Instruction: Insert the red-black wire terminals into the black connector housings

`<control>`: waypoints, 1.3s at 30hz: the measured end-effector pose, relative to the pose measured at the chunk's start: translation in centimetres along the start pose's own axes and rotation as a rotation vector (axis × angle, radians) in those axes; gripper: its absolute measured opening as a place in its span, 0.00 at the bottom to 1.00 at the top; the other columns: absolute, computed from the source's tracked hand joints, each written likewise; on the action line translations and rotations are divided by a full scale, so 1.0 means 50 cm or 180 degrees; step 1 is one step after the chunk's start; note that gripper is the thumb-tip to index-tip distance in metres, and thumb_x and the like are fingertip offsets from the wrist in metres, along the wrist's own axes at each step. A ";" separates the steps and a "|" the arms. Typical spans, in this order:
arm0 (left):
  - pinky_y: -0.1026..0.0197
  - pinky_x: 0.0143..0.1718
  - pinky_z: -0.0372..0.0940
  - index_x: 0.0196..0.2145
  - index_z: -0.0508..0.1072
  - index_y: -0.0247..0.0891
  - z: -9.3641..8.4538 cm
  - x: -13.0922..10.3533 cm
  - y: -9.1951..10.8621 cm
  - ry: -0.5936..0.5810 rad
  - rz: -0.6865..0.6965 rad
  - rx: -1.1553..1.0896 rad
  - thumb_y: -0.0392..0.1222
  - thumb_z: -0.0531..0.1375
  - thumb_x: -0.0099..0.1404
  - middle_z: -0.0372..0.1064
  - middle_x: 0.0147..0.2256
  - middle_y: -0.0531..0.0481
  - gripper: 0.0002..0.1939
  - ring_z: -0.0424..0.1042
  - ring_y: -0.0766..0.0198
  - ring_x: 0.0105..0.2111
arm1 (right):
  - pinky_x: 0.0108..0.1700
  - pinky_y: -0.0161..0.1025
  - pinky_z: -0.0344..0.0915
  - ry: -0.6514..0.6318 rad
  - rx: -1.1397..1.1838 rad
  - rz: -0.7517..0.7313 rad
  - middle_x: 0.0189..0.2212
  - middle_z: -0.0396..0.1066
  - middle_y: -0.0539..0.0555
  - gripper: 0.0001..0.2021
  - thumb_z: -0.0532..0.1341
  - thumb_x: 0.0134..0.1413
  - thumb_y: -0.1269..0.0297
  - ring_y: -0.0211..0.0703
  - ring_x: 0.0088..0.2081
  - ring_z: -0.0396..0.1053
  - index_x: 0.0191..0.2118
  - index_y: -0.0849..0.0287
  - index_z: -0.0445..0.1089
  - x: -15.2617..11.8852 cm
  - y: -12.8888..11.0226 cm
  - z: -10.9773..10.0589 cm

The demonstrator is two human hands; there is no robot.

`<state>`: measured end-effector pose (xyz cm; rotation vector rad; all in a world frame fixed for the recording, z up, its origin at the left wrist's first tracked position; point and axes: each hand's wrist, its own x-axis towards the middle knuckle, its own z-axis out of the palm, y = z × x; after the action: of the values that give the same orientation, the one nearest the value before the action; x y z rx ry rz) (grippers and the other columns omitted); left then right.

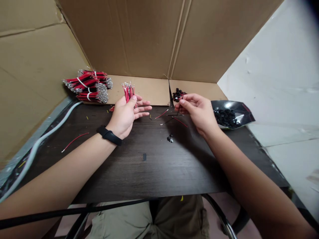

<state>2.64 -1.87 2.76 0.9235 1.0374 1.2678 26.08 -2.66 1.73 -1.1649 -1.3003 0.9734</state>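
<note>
My left hand [127, 114] grips a small bundle of red and black wires [128, 90] under its thumb, metal-tipped ends pointing up, while its other fingers stretch to the right. On the right, my right hand [198, 111] pinches a thin dark wire [179, 105] between thumb and fingertips. Just behind those fingertips lies a pile of small black connectors with some red wire [178, 94]. Several loose wires, among them a red wire [161, 114], are scattered on the dark table [119, 176] between my hands. A few small black pieces [170, 138] lie nearer to me.
Tied bundles of red and black wires [88, 84] are stacked at the back left. A black bag [245, 113] of small black parts lies at the right. Cardboard walls [139, 39] stand behind. A pale cable [41, 139] runs along the left edge, near a single red wire [74, 141].
</note>
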 end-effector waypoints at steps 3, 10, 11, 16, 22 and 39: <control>0.61 0.36 0.74 0.37 0.68 0.37 -0.004 0.002 -0.003 -0.0064 -0.0052 0.0131 0.36 0.52 0.78 0.78 0.34 0.44 0.09 0.79 0.62 0.33 | 0.43 0.45 0.71 -0.0082 -0.1073 -0.0257 0.35 0.76 0.55 0.01 0.60 0.61 0.67 0.44 0.36 0.75 0.37 0.56 0.69 0.013 0.016 -0.017; 0.69 0.18 0.49 0.32 0.67 0.37 0.002 -0.004 -0.006 -0.0320 -0.0256 0.0037 0.30 0.53 0.74 0.49 0.19 0.61 0.11 0.48 0.72 0.17 | 0.40 0.43 0.61 -0.0251 -0.3099 -0.0205 0.33 0.76 0.57 0.08 0.57 0.61 0.64 0.49 0.37 0.71 0.32 0.57 0.70 0.009 -0.021 -0.032; 0.69 0.17 0.48 0.32 0.67 0.37 0.003 -0.005 -0.006 -0.0332 -0.0303 0.0048 0.30 0.54 0.74 0.48 0.19 0.61 0.11 0.47 0.72 0.17 | 0.38 0.42 0.60 -0.0354 -0.3293 -0.0163 0.31 0.75 0.57 0.08 0.60 0.60 0.61 0.48 0.35 0.70 0.31 0.57 0.71 0.006 -0.028 -0.032; 0.68 0.18 0.48 0.32 0.67 0.37 0.004 -0.007 -0.010 -0.0446 -0.0371 0.0133 0.32 0.53 0.74 0.47 0.20 0.61 0.11 0.46 0.71 0.18 | 0.33 0.42 0.58 -0.1087 -0.3799 0.0121 0.30 0.76 0.58 0.08 0.67 0.56 0.61 0.48 0.30 0.69 0.29 0.57 0.74 -0.002 -0.024 -0.031; 0.66 0.20 0.53 0.34 0.68 0.37 0.005 -0.010 -0.017 -0.0593 -0.0380 0.0303 0.33 0.53 0.74 0.53 0.21 0.58 0.09 0.54 0.70 0.19 | 0.33 0.41 0.62 -0.1631 -0.3426 0.0154 0.30 0.79 0.56 0.06 0.64 0.58 0.66 0.46 0.31 0.72 0.31 0.57 0.78 0.006 -0.021 -0.046; 0.62 0.26 0.60 0.36 0.69 0.36 0.011 -0.018 -0.014 -0.0599 -0.0371 0.0521 0.33 0.52 0.76 0.66 0.25 0.52 0.10 0.64 0.68 0.23 | 0.35 0.41 0.60 -0.1264 -0.4135 -0.0313 0.38 0.80 0.61 0.08 0.59 0.61 0.67 0.50 0.36 0.74 0.39 0.59 0.77 0.026 0.000 -0.051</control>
<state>3.37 -2.83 2.34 1.0699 1.0405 0.9903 28.69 -1.61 2.17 -1.8507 -2.4227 0.1683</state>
